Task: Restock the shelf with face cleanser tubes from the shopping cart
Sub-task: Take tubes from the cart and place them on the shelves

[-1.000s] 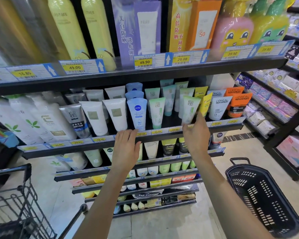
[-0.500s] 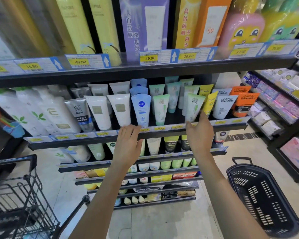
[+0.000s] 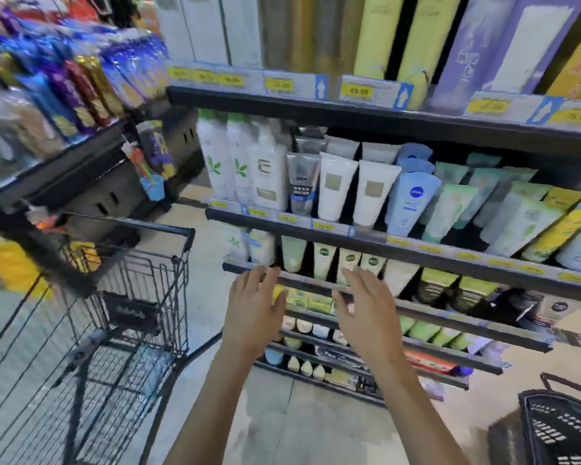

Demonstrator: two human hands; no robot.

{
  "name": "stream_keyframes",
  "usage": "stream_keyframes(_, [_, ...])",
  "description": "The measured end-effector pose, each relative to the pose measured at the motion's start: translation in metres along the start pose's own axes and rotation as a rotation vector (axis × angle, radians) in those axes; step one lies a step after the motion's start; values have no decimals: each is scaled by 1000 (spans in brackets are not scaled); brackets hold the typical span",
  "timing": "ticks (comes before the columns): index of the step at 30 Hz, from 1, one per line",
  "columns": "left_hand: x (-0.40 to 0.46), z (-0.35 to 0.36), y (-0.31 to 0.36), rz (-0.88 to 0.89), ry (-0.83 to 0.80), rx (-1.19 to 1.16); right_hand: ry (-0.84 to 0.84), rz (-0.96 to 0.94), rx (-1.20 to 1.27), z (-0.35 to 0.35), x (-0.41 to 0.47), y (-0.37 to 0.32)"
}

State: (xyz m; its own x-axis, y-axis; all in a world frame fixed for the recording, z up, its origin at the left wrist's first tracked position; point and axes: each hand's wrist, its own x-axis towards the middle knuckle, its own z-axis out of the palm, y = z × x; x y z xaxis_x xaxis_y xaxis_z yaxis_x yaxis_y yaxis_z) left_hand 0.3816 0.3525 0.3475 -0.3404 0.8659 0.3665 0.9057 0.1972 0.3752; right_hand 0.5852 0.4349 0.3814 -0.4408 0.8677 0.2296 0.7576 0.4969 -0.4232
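Head view: left hand (image 3: 254, 310) and right hand (image 3: 366, 313) spread, empty, right of shopping cart (image 3: 121, 317); face cleanser tubes (image 3: 336, 186) up-right on shelf (image 3: 416, 246), probably light, squashy, best gripped mid-body.

Left hand (image 3: 254, 313) and right hand (image 3: 366, 317) lowered off shelf edge (image 3: 416, 251), view swung left toward cart (image 3: 141, 283)

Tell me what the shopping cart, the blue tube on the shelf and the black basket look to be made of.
Shopping cart: looks like dark-coated metal wire, given its thin rigid grid bars.
Blue tube: likely soft plastic with a smooth, slight sheen, flattened at its top end.
Black basket: probably moulded matte plastic, given its slotted walls.
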Motion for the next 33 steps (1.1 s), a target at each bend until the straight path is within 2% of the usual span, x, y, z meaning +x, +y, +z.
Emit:
stream_keyframes(7, [-92, -74, -124, -300, 41, 121, -263, -275, -37, 85, -13, -134])
stream_keyframes(16, [-217, -146, -234, -734, 50, 224, -462, -542, 30, 179, -46, -280])
stream_keyframes(24, [-275, -146, -287, -1007, -27, 157, -653, -651, 64, 234, -55, -349])
stream_keyframes(33, [-243, -110, -355, -1151, -207, 95, -816, -618, 64, 310, 5, -381])
